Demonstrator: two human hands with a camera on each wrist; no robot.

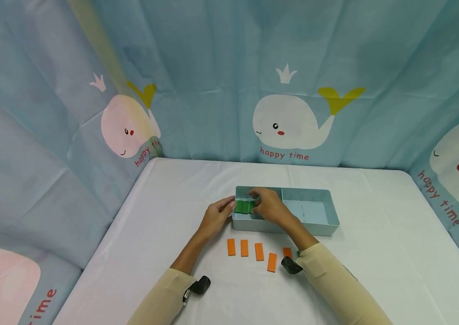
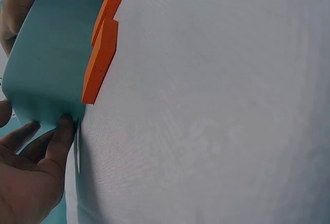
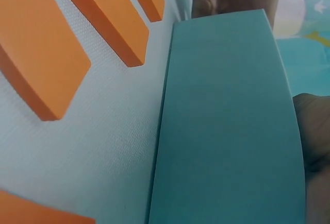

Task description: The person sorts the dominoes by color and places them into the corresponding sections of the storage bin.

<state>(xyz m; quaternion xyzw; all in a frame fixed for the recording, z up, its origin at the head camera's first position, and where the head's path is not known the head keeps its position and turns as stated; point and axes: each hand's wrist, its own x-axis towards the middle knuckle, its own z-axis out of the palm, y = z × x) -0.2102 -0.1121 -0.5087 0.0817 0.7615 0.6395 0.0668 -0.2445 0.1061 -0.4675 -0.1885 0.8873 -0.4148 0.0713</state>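
The right hand (image 1: 271,206) reaches over the near wall of the box (image 1: 286,225) into its left compartment, fingers curled against the green blocks (image 1: 244,206). Whether it grips them or only touches them cannot be told. The left hand (image 1: 217,215) rests against the left end of the box, fingers straight and pressed to the outer wall (image 2: 44,69); its thumb sits at the green blocks.

The green blocks stand upright, side by side, at the left end of the left compartment. The right compartment (image 1: 308,211) lies beyond the divider.

Five orange blocks (image 1: 259,252) lie flat in a row on the white table (image 1: 375,253), just in front of the box. The rightmost one is partly hidden by the right forearm. Whale-print curtains (image 1: 286,122) enclose the table.
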